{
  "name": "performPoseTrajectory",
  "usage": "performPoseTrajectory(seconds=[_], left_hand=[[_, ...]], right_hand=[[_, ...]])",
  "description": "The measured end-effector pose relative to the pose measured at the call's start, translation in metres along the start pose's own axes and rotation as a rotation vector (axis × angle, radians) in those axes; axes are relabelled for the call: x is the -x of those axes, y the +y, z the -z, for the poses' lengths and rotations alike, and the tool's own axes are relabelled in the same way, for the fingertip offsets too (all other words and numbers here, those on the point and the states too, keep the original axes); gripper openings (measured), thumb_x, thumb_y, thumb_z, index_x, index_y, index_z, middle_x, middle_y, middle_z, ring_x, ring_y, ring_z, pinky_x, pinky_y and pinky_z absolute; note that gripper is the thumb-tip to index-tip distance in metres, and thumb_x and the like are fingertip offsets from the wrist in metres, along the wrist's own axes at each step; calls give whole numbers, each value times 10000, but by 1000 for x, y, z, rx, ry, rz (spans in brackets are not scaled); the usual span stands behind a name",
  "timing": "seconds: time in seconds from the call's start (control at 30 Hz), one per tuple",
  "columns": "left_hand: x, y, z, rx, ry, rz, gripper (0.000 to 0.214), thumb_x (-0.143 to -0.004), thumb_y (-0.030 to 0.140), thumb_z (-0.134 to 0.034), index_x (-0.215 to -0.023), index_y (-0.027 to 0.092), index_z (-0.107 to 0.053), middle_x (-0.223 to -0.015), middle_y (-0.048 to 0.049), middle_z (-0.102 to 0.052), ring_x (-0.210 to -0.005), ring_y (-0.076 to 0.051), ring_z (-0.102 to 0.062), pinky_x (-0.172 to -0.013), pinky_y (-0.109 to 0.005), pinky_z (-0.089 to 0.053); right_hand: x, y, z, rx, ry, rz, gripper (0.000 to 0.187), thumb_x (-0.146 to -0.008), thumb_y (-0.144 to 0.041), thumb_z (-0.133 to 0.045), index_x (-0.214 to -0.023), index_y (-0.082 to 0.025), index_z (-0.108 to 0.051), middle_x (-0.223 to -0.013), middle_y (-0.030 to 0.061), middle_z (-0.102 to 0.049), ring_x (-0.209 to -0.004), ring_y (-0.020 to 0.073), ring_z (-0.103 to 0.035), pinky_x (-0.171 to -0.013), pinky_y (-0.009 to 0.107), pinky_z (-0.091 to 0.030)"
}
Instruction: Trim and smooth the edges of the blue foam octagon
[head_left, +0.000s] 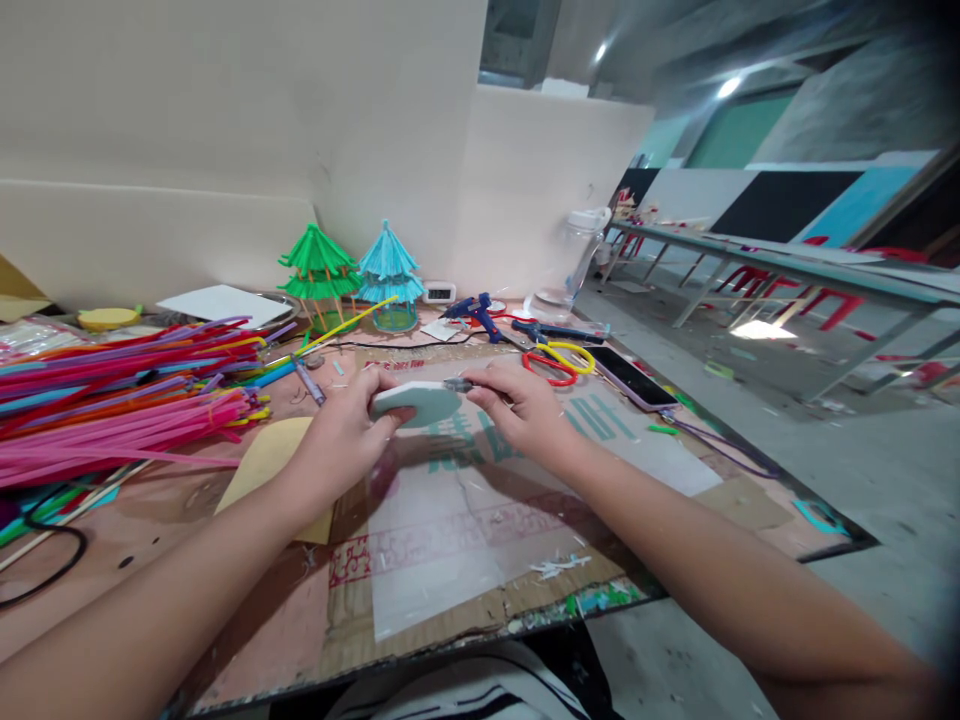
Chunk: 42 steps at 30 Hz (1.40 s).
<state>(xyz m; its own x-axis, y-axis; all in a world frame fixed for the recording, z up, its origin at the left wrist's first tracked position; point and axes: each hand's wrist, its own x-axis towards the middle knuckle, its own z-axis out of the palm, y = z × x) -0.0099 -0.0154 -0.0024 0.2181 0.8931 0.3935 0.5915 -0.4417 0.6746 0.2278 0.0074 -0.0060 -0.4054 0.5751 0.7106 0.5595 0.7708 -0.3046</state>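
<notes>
Pinched between the thumb and fingers of my left hand [352,415] is a flat, pale piece of foam board [426,402] with a rounded, many-sided outline. My right hand [525,408] is closed round a small dark-grey tool [457,384]; its tip meets the board's right edge, and its kind is hard to make out. Both hands are above a white sheet [450,530] lying on printed cardboard [349,610]. Thin white scraps [559,567] are scattered on the sheet near the front edge. A yellow paper piece [262,455] lies beside my left forearm.
Bundles of coloured pipe cleaners [135,400] fill the left side. Behind stand a green pagoda model [319,265] and a blue one [388,270]. Toward the right are a glue gun [476,312], scissors [566,357], pliers [555,330], a phone [630,378] and a clear bottle [574,260].
</notes>
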Motion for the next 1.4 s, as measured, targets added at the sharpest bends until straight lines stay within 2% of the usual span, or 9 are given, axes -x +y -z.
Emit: performPoseTrajectory(seconds=[0.17,0.5,0.73,1.07,1.4], left_hand=[[1,-2,0,-46,3,-27,96,-816,180,-568,-897,218,-534,-816,24,-610,-731,-169,-569,-643,-270,-396],[3,0,-2,-66,-5,-18,62,-834,228,-566,-890,218,-542,-805,16,-620,-719,-179,-569,-639,-282,-384],[-1,0,-2,28,19,0,129,-831,304,-605,-905,211,-555,-817,16,-603,-725,-174,-555,-642,-278,-406],[1,-1,-1,-14,-28,-27,91,-825,224,-565,-915,223,-553,-850,13,-644,-767,-185,-601,-671,-287,-421],[3,-4,-2,-53,-39,-21,80,-827,205,-544,-905,222,-547,-825,13,-640,-752,-189,-596,-658,-294,-399]], right_hand=[[1,-1,-1,40,-20,24,291,-974,-365,-513,-1066,-169,-707,-753,35,-622,-692,157,-560,-642,278,-416],[1,-3,0,45,-52,2,291,-978,-358,-507,-1035,-166,-718,-716,30,-607,-668,153,-554,-626,275,-412],[1,-2,-2,-69,38,-63,243,-959,-335,-531,-1065,-196,-701,-925,64,-716,-803,177,-637,-717,303,-486],[0,-2,1,12,-37,18,269,-971,-351,-517,-1051,-175,-704,-773,38,-646,-698,156,-573,-644,280,-423],[2,-4,0,8,-85,-8,299,-984,-359,-495,-1067,-173,-714,-736,25,-605,-678,147,-552,-631,269,-403]])
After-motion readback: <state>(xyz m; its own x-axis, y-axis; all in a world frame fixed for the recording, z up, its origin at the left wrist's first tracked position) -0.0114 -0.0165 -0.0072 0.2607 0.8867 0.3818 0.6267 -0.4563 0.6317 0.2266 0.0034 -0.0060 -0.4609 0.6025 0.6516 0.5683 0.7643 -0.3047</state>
